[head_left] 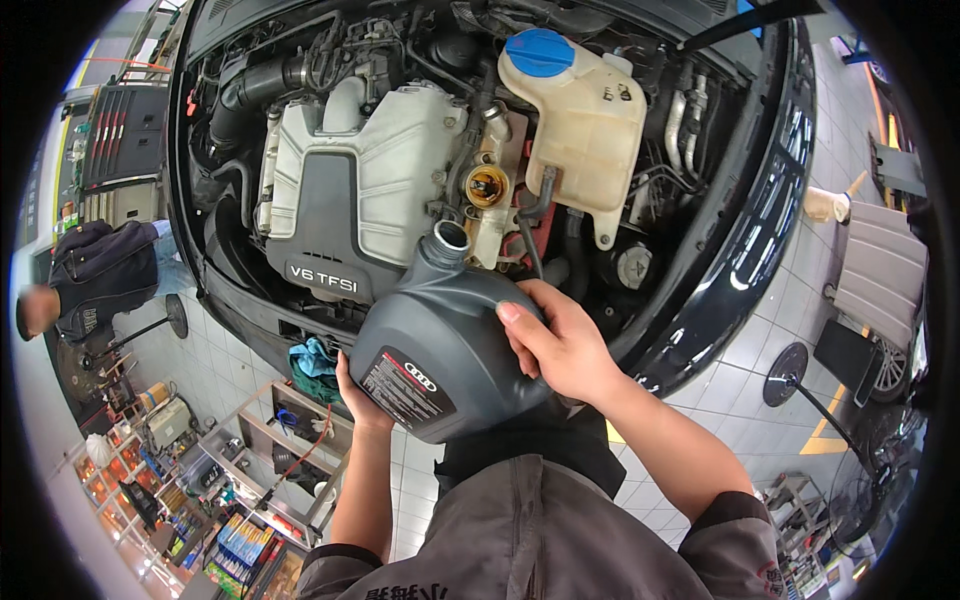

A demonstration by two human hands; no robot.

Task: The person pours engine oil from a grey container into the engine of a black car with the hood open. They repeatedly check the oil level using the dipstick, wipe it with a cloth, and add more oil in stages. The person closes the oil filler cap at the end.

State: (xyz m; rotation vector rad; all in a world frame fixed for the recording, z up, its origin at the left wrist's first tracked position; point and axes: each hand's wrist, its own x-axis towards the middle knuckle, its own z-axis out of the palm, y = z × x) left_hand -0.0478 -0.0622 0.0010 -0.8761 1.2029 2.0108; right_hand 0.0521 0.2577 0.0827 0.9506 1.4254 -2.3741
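Observation:
Both my hands hold a dark grey motor oil jug [440, 315] above the front of an open engine bay. Its uncapped neck [450, 238] points away from me, toward the engine, and no liquid shows coming out. My right hand [562, 338] is closed around the handle at the jug's right side, thumb on top. At the lower left, my left hand [362, 398] supports the jug, its fingers mostly hidden. Just beyond the neck lies the open oil filler hole [487, 186] with an amber rim. A silver engine cover [415, 150] is to its left.
A cream coolant tank [585, 130] with a blue cap [540, 52] stands right of the filler. Blue-green rags [313, 368] lie by the front edge. A metal cart [290, 450] is at lower left, a person [105, 270] at far left, and a stand base [786, 376] on the right.

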